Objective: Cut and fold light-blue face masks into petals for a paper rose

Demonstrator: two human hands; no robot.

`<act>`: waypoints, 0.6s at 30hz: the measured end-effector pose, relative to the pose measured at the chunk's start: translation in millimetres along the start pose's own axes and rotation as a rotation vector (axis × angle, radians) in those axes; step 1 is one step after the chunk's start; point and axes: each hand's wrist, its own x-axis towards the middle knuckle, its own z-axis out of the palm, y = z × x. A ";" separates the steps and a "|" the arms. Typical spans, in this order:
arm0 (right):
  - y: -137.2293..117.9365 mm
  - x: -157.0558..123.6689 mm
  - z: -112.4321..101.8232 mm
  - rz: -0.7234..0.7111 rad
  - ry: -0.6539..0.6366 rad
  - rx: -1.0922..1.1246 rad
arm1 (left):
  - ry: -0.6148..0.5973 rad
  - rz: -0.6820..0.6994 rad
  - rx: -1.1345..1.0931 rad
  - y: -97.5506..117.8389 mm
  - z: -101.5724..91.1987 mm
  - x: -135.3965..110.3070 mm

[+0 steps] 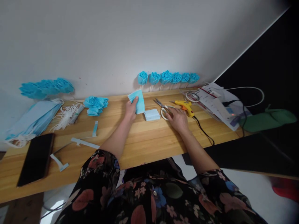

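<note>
My left hand (131, 109) is closed on a light blue piece of mask fabric (139, 102), holding it up over the table with the thumb across its face. My right hand (177, 118) has its fingers at the white handles of a pair of scissors (164, 109), whose blades point to the far left. Between the two hands lies a small stack of cut pale blue fabric pieces (152, 114). Just beyond my right hand rests a yellow hot glue gun (185, 107), its black cord running toward the table's front edge.
Blue fabric flowers (166, 77) lean in a row on the wall; more flowers (95, 105) lie left. A stack of masks (35, 119), white ear loops (66, 116), a phone (36, 159) and cut strips (85, 143) cover the left side. Papers (216, 104) and a green pouch (268, 120) lie right.
</note>
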 end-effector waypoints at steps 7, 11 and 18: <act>24.9 1.2 -4.2 0.114 0.246 0.095 | -0.006 0.017 0.041 -0.6 0.5 1.3; 34.0 -2.6 -15.3 0.201 0.357 0.110 | -0.008 0.030 0.059 -1.7 -1.0 2.6; -10.4 11.8 -14.3 0.009 -0.050 -0.027 | -0.017 0.047 0.052 -1.1 -1.8 3.5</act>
